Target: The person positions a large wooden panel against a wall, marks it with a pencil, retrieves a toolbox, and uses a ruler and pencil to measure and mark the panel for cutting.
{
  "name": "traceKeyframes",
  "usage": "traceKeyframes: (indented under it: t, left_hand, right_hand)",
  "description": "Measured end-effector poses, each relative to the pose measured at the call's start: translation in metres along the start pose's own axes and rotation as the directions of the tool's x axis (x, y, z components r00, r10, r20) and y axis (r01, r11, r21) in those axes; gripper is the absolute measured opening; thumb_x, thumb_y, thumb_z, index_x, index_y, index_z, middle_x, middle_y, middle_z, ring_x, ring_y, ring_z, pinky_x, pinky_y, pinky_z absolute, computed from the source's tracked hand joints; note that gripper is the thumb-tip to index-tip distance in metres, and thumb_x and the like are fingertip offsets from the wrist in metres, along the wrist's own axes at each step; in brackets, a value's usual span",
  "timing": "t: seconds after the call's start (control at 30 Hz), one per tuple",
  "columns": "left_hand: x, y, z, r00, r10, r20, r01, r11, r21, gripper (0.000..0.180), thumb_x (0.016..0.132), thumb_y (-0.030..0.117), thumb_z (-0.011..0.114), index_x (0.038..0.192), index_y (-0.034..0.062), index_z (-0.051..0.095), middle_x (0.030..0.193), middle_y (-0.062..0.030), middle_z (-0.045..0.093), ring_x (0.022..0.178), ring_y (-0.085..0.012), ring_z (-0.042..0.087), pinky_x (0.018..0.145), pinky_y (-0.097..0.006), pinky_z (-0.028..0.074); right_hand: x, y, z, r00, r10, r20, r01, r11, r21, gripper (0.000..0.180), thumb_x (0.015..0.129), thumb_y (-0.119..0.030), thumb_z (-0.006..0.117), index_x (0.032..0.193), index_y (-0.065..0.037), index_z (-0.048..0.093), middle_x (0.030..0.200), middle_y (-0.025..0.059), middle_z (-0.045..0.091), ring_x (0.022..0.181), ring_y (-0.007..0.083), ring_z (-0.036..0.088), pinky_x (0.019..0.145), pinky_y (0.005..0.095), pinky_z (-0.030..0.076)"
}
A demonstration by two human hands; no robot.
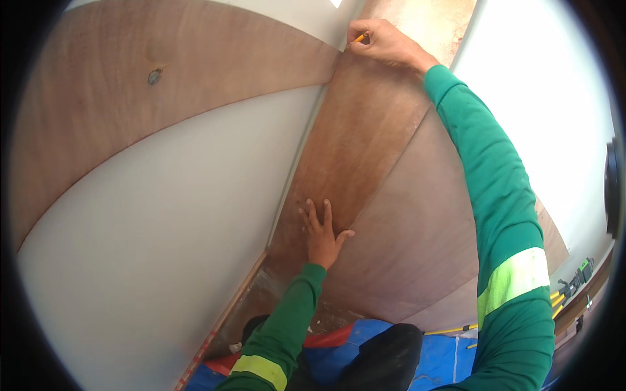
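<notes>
Closest: dark knee (pixel 391 358) at 5 o'clock, blue sheet (pixel 450 358) just clockward of it, toward 4. Green sleeve (pixel 502 169) arches up the 3 o'clock side.

Left hand (pixel 324 242), 6 o'clock, just below centre: fingers spread on the brown board (pixel 365 124), gripping nothing, thumb out toward 3, by the board's right edge.

Right hand (pixel 391 44), 1 o'clock, farther up: fingers curled round a yellow pencil (pixel 360 38), working at the board's left edge, close to the corner. Its point is small and partly covered; I can't be sure it touches wood.

Step in hand looks like marking the board. To do it well: press firmly with the left palm so the board can't creep, grip the pencil low, hold one angle, and draw a light, single stroke tight to the edge.

Relative to fingers: board lies beneath the left ones and behind the right ones, running from 6 up to 1. Pencil sits inside the right grip, well apart from the left hand.

Beyond: second board (pixel 424 215) to the right of the first; white wall (pixel 169 228) at 9; curved panel (pixel 215 58) at 10, its tapered end meeting the corner near the pencil.
</notes>
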State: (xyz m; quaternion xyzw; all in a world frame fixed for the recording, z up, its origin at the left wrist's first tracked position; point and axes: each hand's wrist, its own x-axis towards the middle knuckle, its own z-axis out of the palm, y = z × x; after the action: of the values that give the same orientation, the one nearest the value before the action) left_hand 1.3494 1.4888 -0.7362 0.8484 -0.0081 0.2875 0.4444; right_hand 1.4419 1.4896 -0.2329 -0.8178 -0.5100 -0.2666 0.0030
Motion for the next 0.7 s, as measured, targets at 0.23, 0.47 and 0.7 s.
traceKeyframes:
  t: [0.23, 0.47, 0.7]
  left_hand:
    - [-0.001, -0.001, -0.001, 1.000, 0.015, -0.021, -0.015, 1.000, 0.015, 0.119, 0.089, 0.070, 0.074, 0.178, 0.0232, 0.010, 0.181, -0.0250, -0.007, 0.163, -0.0608, 0.000, 0.120, -0.079, 0.037]
    - [-0.002, 0.000, -0.001, 1.000, 0.015, -0.012, -0.014, 1.000, 0.028, 0.120, 0.089, 0.072, 0.073, 0.178, 0.0235, 0.009, 0.181, -0.0254, -0.007, 0.163, -0.0613, 0.001, 0.119, -0.079, 0.039]
    - [-0.002, 0.001, -0.002, 1.000, 0.002, 0.006, -0.002, 1.000, 0.000, 0.120, 0.089, 0.070, 0.074, 0.178, 0.0238, 0.008, 0.181, -0.0259, -0.008, 0.163, -0.0623, -0.001, 0.121, -0.079, 0.036]
  right_hand:
    - [-0.002, -0.004, 0.000, 0.998, -0.062, -0.013, 0.061, 0.997, -0.049, 0.011, 0.101, -0.014, 0.069, 0.100, -0.004, 0.068, 0.091, 0.0073, 0.072, 0.084, 0.0165, 0.068, 0.077, 0.0354, 0.056]
    - [-0.001, 0.003, 0.005, 0.996, -0.073, -0.045, 0.069, 0.994, -0.080, 0.010, 0.101, -0.015, 0.071, 0.099, -0.005, 0.069, 0.090, 0.0057, 0.072, 0.076, 0.0156, 0.067, 0.067, 0.0348, 0.056]
    - [0.001, 0.008, 0.005, 0.995, -0.097, -0.039, 0.093, 0.991, -0.094, 0.009, 0.101, -0.015, 0.070, 0.099, -0.006, 0.069, 0.087, 0.0069, 0.071, 0.072, 0.0149, 0.067, 0.059, 0.0333, 0.055]
